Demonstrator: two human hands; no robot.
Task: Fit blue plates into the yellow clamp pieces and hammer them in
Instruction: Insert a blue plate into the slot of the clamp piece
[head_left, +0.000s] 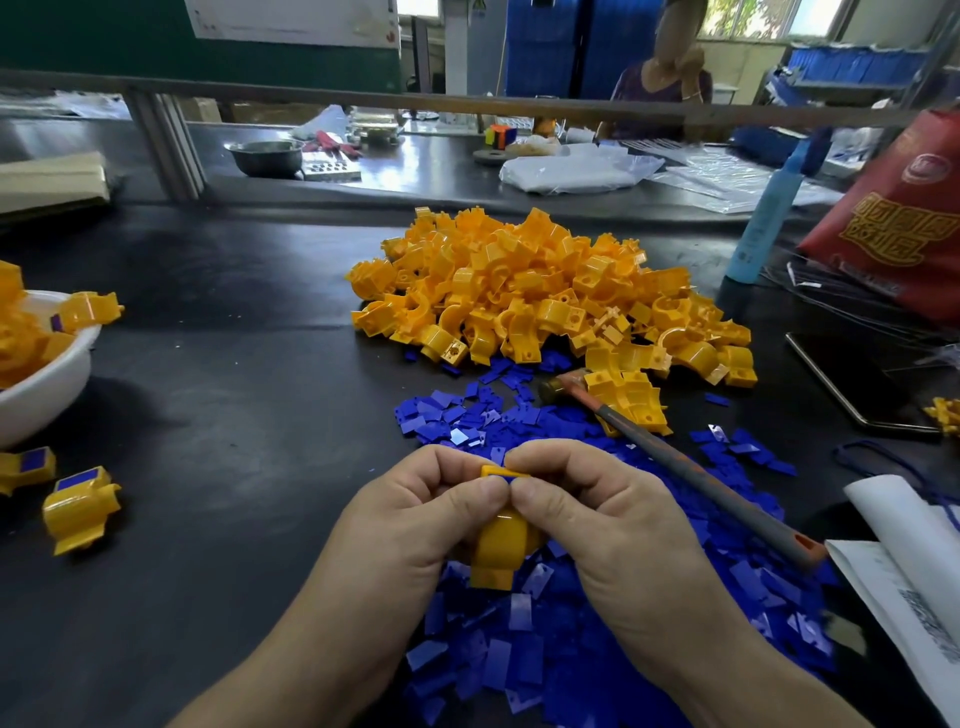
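Yellow clamp piece (501, 548) sits low in the middle of your view, pinched between both hands above the near edge of the blue plates (571, 623). Your left hand (415, 519) closes on it from 9 o'clock and your right hand (597, 525) from 3 o'clock, thumbs meeting on top, where a thin sliver of blue shows at the slot; you seem to be pressing a plate home by hand.

The hammer (691, 467) lies untouched at 2 o'clock from your hands, its handle across the plates and its head beside the clamp pile (545, 291), so this piece is likely not yet hammered.

As for progress, finished clamps with blue faces (78, 499) rest at 9 o'clock on the table, and more fill the white bowl (47, 384) just beyond them. The heap at 12 o'clock is large and the plates are plentiful, so most of the work appears to lie ahead.

For writing, the red bag (904, 218) at 2 o'clock carries gold characters and a round emblem, too distorted to read. The papers (904, 587) at 4 o'clock show fine print, also illegible. The pale blue bottle (763, 223) shows no readable label.
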